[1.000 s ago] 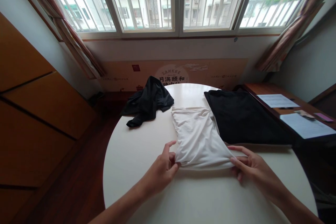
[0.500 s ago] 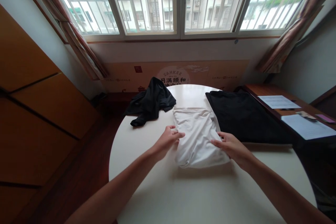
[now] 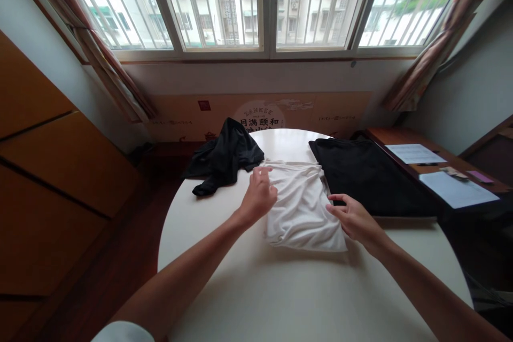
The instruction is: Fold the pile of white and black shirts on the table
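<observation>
A folded white garment [image 3: 300, 208], wrinkled across its top, lies flat on the white round table [image 3: 256, 288]; its exact kind does not show. At the garment's upper left edge is my left hand [image 3: 259, 192], its fingers bent and the thumb apart from them, nothing visible in its grasp. Beside the right edge my right hand [image 3: 355, 219] holds its thumb and forefinger apart, with the fingertips at the cloth. Whether the tips press on the fabric, I cannot tell.
A crumpled black garment [image 3: 228, 155] lies at the table's far left. Flat folded black cloth [image 3: 372, 179] covers the right side. Behind it a brown desk [image 3: 385, 139] holds paper sheets [image 3: 457, 189]. Windows [image 3: 224, 5] stand beyond the table.
My left hand has moved away from me along the garment's left edge, off its lower spot. My right hand has loosened from the right edge. The view has shifted slightly.
</observation>
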Motion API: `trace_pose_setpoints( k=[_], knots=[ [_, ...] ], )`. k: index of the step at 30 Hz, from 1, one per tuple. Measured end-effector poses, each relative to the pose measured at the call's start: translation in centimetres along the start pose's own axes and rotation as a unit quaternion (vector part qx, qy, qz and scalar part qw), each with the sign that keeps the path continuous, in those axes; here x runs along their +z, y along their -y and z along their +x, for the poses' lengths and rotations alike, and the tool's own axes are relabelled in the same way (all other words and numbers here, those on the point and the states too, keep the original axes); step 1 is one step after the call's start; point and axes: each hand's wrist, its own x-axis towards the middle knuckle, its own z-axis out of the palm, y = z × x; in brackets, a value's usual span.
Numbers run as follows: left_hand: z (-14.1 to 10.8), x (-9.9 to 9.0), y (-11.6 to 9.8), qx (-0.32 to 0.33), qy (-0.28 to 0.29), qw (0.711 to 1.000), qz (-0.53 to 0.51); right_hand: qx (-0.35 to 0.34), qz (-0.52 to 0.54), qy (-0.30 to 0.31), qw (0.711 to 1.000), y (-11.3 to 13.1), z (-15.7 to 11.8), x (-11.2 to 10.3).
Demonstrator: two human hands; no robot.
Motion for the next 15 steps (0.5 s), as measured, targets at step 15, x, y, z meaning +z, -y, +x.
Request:
trace_pose_setpoints(
  k=[15],
  knots=[
    [15.9,11.0,-4.4,0.063,0.148,0.987,0.007,-0.168,-0.258,-0.132,0.942,0.6,0.0,1.5]
  ],
)
